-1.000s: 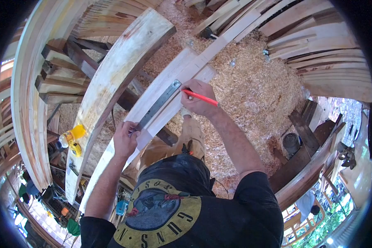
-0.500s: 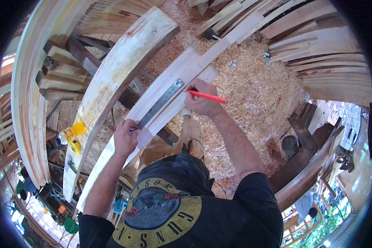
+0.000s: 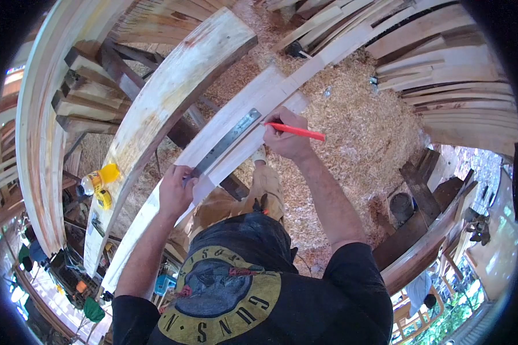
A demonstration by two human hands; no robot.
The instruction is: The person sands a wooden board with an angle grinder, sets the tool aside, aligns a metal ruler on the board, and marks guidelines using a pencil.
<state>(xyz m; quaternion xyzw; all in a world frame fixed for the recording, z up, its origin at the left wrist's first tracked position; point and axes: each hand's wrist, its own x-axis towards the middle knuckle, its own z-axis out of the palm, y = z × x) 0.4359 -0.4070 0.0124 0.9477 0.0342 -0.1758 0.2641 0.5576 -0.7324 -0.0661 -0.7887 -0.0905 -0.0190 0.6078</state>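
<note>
My left hand (image 3: 177, 191) has its fingers closed on the lower end of a flat metal ruler (image 3: 227, 141). The ruler lies lengthwise on a pale plank (image 3: 224, 109), alongside a long narrow wooden strip (image 3: 313, 66) running to the upper right. In my right hand (image 3: 286, 135) is a red pencil (image 3: 306, 133), held in a pinch. Its tip is near the ruler's far end, at the strip; whether it touches the wood I cannot tell.
A thick curved timber (image 3: 172, 86) lies to the left, bearing a yellow bottle (image 3: 90, 184) and a yellow tape measure (image 3: 103, 199). Wood shavings (image 3: 357, 132) cover the floor. Stacked boards (image 3: 454, 75) stand at upper right, and a dark bucket (image 3: 401, 205) at right.
The right hand and pencil have shifted slightly right along the ruler's far end. The left hand stays on the ruler, and the view has moved a little.
</note>
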